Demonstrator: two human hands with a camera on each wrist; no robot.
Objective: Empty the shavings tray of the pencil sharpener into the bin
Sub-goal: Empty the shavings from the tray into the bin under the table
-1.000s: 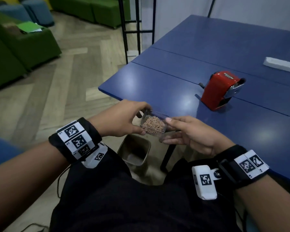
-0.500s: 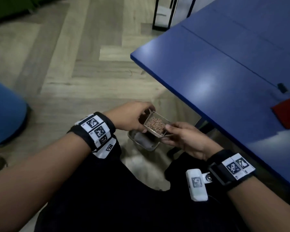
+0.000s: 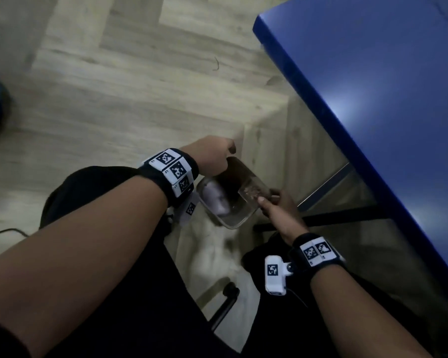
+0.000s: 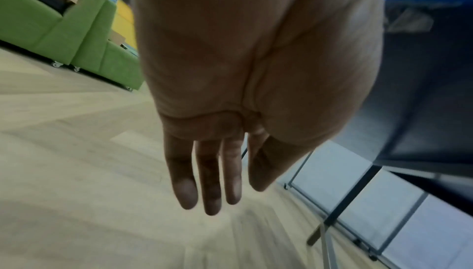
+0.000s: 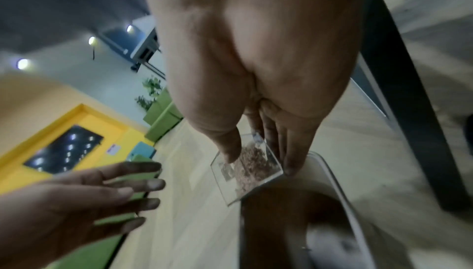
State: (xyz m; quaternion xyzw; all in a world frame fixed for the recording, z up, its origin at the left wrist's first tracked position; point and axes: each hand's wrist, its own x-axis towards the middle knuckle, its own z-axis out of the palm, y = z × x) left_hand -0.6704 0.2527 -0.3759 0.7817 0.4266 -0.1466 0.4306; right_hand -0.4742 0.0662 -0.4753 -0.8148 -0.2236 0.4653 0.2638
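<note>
My right hand [image 3: 270, 202] [image 5: 258, 156] pinches the clear shavings tray [image 3: 252, 190] [image 5: 249, 167], thumb on one side and fingers on the other. Brown shavings lie inside it. The tray is tilted over the open grey bin [image 3: 239, 223] [image 5: 340, 196] standing on the floor. My left hand [image 3: 214, 157] [image 4: 217, 188] hangs just left of the bin with its fingers straight, holding nothing; the right wrist view also shows this left hand [image 5: 107, 192] beside the tray. The sharpener itself is out of view.
The blue table [image 3: 373, 86] overhangs on the right, its dark metal legs [image 3: 342, 215] beside the bin. My black-clothed lap [image 3: 140, 319] fills the bottom. Wooden floor [image 3: 114, 99] spreads to the left, with green sofas [image 4: 64, 36] far off.
Both hands dropped from table height to the bin. My left hand let go of the tray and opened. The right hand alone now tilts the tray over the bin.
</note>
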